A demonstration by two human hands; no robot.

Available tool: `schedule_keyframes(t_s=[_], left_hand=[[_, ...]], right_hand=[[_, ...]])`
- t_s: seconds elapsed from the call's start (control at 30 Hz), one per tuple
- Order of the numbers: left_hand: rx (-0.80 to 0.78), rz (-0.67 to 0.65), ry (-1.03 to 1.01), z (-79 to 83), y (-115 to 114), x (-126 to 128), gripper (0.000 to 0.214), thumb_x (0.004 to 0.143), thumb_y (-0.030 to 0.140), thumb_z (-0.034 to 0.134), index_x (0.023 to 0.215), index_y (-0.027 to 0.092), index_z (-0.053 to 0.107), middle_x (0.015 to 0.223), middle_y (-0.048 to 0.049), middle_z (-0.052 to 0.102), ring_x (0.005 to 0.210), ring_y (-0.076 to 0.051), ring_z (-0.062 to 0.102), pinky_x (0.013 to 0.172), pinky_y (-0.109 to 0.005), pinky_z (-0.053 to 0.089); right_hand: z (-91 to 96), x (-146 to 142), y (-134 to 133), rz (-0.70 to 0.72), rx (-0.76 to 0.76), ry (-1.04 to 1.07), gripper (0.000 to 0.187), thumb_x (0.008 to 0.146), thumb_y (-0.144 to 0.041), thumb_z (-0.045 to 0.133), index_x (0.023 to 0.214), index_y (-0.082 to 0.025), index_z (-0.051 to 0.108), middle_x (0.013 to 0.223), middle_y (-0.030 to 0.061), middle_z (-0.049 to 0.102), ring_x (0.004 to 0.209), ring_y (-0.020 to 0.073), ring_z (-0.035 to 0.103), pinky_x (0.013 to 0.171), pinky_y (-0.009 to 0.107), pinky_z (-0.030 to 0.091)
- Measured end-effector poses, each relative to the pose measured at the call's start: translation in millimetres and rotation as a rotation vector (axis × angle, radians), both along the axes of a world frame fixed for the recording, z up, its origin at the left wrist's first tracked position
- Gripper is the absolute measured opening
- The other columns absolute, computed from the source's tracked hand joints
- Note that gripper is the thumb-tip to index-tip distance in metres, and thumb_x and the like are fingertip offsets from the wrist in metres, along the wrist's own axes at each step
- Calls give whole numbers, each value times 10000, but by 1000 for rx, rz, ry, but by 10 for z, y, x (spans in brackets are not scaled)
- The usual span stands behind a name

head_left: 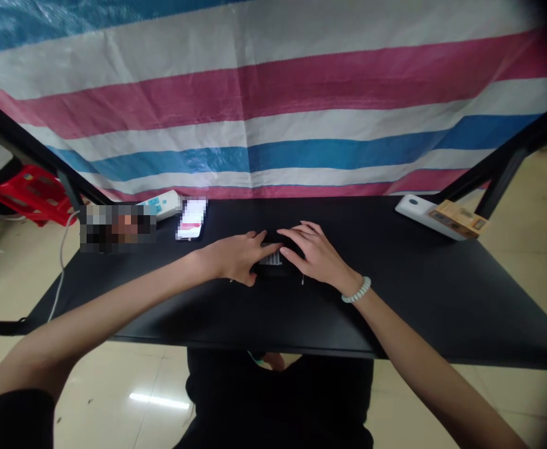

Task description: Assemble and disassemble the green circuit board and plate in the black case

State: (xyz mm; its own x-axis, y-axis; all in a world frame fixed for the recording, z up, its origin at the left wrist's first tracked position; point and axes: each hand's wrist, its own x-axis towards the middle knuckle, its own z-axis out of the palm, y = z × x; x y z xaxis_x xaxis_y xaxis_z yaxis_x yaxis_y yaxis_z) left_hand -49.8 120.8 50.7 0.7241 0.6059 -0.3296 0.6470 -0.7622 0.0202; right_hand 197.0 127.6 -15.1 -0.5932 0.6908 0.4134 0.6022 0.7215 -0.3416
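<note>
A small, clear-looking ridged piece lies on the black table between my hands, partly covered by fingers; its kind is too small to make out. My left hand reaches in from the left, index finger stretched across the top of this piece, thumb and other fingers apart. Just to the right, my right hand arches over the table with thumb and index finger apart. Its thumb tip comes close to my left index fingertip; whether they touch I cannot tell. A tiny slender light thing shows below the right hand.
A lit phone and a white power strip sit at the back left, beside a blurred-out patch. A white device and an orange-brown box stand back right. Striped sheeting hangs behind the black table.
</note>
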Motion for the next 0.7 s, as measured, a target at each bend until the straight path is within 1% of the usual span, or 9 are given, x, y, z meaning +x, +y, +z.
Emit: schedule_keyframes(t_s=[0.13,0.23,0.33,0.47,0.57,0.7], left_hand=[[-7,-35,-40,-41,81,54,932,742,333,853,1579,201,466,1533,-247,539,1266,-439,621,1033,-515,513],[-21,-44,-84,-107,152,45,921,677,321,877,1525,218,534,1432,-215,606,1177,-423,648,999,-505,522],[-14,-67,-120,-168,181,13,926,669,335,865,1525,240,527,1425,-197,612,1207,-420,625,1020,-508,510],[-56,-22,-194,-186,152,9,959,612,265,872,1512,197,546,1461,-243,581,1265,-476,581,1038,-549,486],[-48,-8,-147,-131,113,56,966,602,231,880,1506,175,546,1443,-261,580,1225,-480,604,995,-531,505],[35,-70,23,-55,73,126,961,675,290,872,1546,164,486,1414,-266,594,1159,-448,642,940,-500,537]], right_hand=[[7,-1,-8,-6,-1,9,455,1104,-456,494,1459,-194,606,1342,124,755,1280,289,679,1248,574,385],[12,-1,-12,-5,-9,11,456,1105,-458,487,1461,-201,608,1353,123,750,1277,294,681,1237,583,394],[-2,4,0,-4,-15,21,454,1103,-465,487,1467,-221,604,1355,114,751,1266,297,687,1223,597,403],[-22,12,18,-5,-12,20,451,1106,-474,478,1456,-223,611,1355,109,751,1264,295,686,1219,590,404],[-21,12,19,-3,-17,18,452,1107,-473,478,1442,-207,622,1347,121,754,1262,296,686,1222,578,402],[-26,12,15,-3,-17,18,452,1108,-460,483,1434,-182,628,1351,127,753,1261,296,687,1222,565,403]])
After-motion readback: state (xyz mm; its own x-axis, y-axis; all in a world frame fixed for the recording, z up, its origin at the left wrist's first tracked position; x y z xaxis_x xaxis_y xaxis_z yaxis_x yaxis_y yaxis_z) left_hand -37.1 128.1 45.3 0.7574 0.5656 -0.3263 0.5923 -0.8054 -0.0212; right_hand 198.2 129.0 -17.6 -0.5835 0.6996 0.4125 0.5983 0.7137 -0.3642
